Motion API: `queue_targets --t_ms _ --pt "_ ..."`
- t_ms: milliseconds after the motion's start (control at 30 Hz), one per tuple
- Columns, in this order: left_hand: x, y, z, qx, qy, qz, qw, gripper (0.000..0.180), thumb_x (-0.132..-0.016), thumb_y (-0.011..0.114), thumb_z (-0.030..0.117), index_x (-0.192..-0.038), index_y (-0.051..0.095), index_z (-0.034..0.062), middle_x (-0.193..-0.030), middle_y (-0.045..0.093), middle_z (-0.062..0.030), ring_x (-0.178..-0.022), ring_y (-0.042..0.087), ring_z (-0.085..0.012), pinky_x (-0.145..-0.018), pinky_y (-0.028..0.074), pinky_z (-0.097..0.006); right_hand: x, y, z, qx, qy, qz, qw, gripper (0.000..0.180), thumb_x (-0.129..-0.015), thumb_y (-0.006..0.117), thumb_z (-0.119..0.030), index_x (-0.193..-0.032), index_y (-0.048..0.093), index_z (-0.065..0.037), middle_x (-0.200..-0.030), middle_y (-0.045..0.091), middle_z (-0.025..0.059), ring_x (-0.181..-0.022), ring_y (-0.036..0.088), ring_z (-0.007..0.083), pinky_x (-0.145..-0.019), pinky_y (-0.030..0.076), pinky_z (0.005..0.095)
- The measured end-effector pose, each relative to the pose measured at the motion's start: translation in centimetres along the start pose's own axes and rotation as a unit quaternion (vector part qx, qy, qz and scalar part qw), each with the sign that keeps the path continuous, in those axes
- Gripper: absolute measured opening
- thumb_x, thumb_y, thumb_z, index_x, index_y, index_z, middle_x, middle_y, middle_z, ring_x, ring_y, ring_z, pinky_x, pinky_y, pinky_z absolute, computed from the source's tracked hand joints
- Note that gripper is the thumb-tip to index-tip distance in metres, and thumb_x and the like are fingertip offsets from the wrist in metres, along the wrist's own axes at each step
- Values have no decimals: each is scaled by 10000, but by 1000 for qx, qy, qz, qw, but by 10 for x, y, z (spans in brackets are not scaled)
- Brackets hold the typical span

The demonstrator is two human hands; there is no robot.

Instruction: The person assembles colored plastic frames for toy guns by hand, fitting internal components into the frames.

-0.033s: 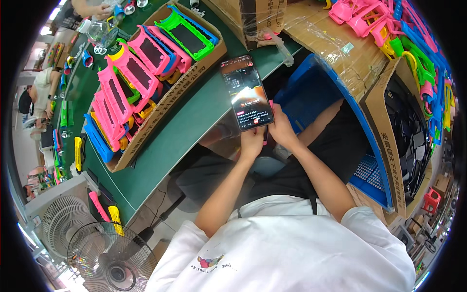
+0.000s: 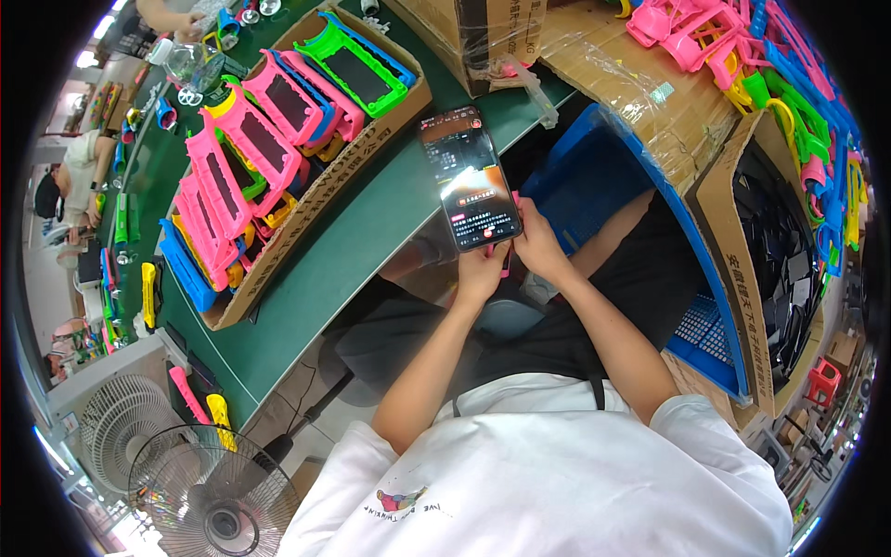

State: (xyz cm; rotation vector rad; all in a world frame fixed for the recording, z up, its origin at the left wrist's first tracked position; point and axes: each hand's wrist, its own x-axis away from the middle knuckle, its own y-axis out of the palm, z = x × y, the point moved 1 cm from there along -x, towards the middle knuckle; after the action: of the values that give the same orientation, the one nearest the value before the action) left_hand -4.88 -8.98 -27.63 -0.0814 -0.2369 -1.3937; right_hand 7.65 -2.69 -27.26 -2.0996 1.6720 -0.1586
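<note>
A black smartphone (image 2: 469, 181) with a lit screen stands over the near edge of the green table, in front of me. Just below its lower end, my left hand (image 2: 480, 277) is closed, its fingertips partly hidden behind the phone. My right hand (image 2: 540, 243) curls at the phone's lower right side. Between and beside the hands, slivers of a pink plastic piece (image 2: 507, 262) show. Both hands appear to grip this piece, most of which the phone covers. What holds the phone up is hidden.
On the green table (image 2: 385, 213), a cardboard box (image 2: 306, 200) holds several coloured plastic frames. Fans (image 2: 223, 520) stand at lower left. Right are a blue crate (image 2: 640, 153), a carton of black parts (image 2: 789, 269) and piled coloured plastic parts (image 2: 705, 37). Another person's hand (image 2: 190, 26) shows at far left.
</note>
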Motion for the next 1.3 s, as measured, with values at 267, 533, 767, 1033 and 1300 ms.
queue_targets --t_ms 267,533,767,1033,1300 --pt "-13 -34 2 246 -192 54 949 185 -994 604 31 -1175 629 -1 -1135 690 -98 -1051 681 -205 -887 581 -365 -3 -13 -13 -191 244 -266 913 255 -925 744 -226 -1064 650 -34 -869 676 11 -760 617 75 -605 517 250" --pt "-18 -46 1 250 -217 -15 944 232 -969 685 104 -1168 648 -9 -1133 696 -103 -1033 690 -212 -913 576 -361 -8 -15 -27 -202 301 -296 884 248 -876 758 -203 -1063 704 -50 -893 699 0 -771 622 65 -593 494 238" --pt "-17 -49 8 34 -227 40 973 278 -940 739 210 -1117 712 -2 -1045 700 -44 -892 633 -117 -780 528 -295 -9 -13 -49 -211 262 -229 913 206 -820 777 -140 -998 725 -51 -850 717 -15 -717 614 41 -571 463 213" --pt "-15 -39 32 -12 -189 42 981 287 -925 741 196 -1126 720 -9 -1060 715 -38 -910 633 -105 -785 526 -293 -9 -15 -33 -236 250 -256 903 235 -867 781 -189 -1029 715 -33 -907 734 18 -768 645 63 -598 502 234" --pt "43 -46 93 -147 -86 -34 985 270 -915 732 114 -1139 630 1 -889 685 -33 -777 627 -87 -683 522 -274 -2 -32 -14 -200 199 -181 942 331 -930 747 -198 -1173 650 5 -983 711 64 -843 643 103 -784 530 266"
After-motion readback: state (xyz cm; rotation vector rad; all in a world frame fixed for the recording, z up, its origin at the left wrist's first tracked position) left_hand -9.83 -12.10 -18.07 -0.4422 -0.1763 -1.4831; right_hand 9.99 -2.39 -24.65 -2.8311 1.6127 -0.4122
